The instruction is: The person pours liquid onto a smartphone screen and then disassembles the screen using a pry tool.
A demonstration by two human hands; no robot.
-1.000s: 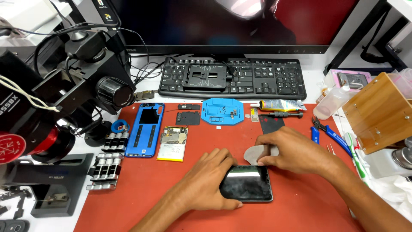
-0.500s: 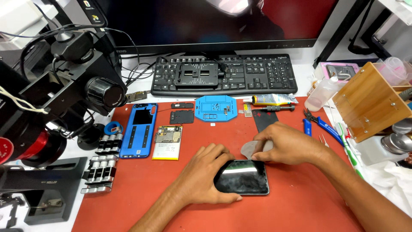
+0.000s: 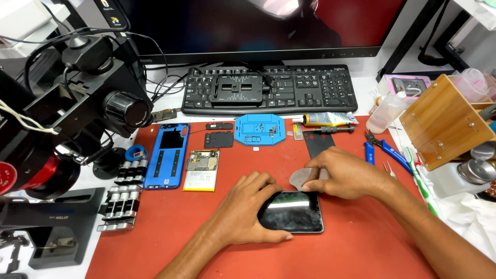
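1. On the near part of the red rubber work mat [image 3: 361, 243], the left hand [image 3: 243, 214] lies flat and curled around the left edge of a black glossy-screened phone [image 3: 292, 212], pinning it to the mat.
2. Just beyond, the right hand [image 3: 349, 173] pinches a thin translucent grey pry pick [image 3: 302, 178] between thumb and fingers, its edge touching the phone's upper rim.
3. The step in hand looks like working the pick into the seam along the top of the phone. The next move probably calls for a shallow angle and steady, light pressure while the left hand keeps the phone from sliding.
4. Further out on the mat lie a blue plastic phone frame [image 3: 167, 155], a small circuit board with a pale battery [image 3: 202, 170], a round-cornered blue repair jig [image 3: 259, 129], a yellow-and-white glue tube [image 3: 328, 119] and blue-handled cutters [image 3: 385, 148].
5. To the left stands a black microscope assembly [image 3: 77, 103]; to the right, a wooden box organiser [image 3: 444, 124].
6. At the back, a black keyboard [image 3: 268, 88] sits below a dark monitor [image 3: 258, 26] on a white desk.
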